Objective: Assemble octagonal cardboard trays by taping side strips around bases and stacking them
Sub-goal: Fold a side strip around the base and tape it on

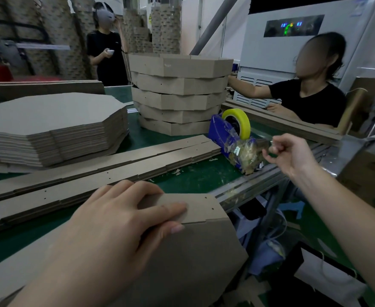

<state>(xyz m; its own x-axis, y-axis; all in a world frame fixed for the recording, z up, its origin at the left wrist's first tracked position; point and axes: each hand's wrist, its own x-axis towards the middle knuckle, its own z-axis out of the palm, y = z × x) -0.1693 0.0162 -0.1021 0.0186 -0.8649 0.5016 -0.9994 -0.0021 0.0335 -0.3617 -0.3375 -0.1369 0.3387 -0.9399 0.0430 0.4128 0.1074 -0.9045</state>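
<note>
the half-built octagonal tray (193, 258) lies at the near edge of the green worktop (204, 177). it is a flat, matte brown cardboard base with a side strip folded up along its far edge, the strip punched with small holes. the left hand (120, 222) lies over that fold, fingers (177, 207) straight and close together, pressing the strip, with the thumb along the seam.

just beyond lie long flat side strips (93, 173) in low overlapping piles, notched along their edges. to their left is a thick stack of flat octagonal bases (49, 129), corrugated edges showing. behind is a stack of finished trays (179, 94), five high, each turned slightly off the next.

at the worktop's right edge a blue tape dispenser (224, 134), crusted with crumpled scraps, carries a yellow tape roll (237, 116). the right hand (293, 154) is at its cutter end, fingers curled, thumb and forefinger pinching what looks like a faint strip of clear tape (267, 141); it is blurred.

a seated person in black (304, 100) touches the finished stack.
</note>
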